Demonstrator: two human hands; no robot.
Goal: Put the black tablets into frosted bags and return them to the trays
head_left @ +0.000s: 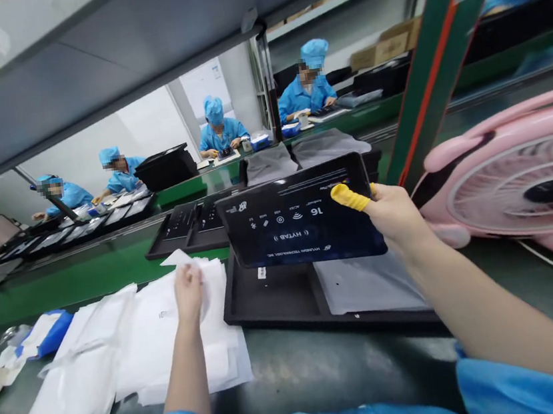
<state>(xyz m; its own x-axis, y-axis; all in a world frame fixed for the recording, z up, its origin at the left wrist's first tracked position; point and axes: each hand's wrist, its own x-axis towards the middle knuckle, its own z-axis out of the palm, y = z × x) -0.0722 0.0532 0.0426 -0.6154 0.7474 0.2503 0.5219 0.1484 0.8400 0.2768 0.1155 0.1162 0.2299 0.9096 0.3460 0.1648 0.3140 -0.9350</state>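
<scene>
My right hand (392, 216) grips a black tablet (302, 214) by its right edge, with yellow finger cots on the thumb and a finger. The tablet is tilted, and its printed front, upside down, faces me. Below it is a black tray (272, 295); the tray's left compartment shows a bare bottom, and a translucent sleeve (366, 283) lies in the right one. My left hand (189, 288) is closed at the upper edge of a stack of white sleeves (171, 334), pinching a sleeve whose corner sticks up. Its fingertips are partly hidden.
More white sleeves (80, 372) and a blue packet (53, 333) lie at left. Black trays with tablets (183, 228) stand behind. A pink fan (519, 177) is close on the right. A shelf (112, 59) hangs overhead; several co-workers in blue sit across the line.
</scene>
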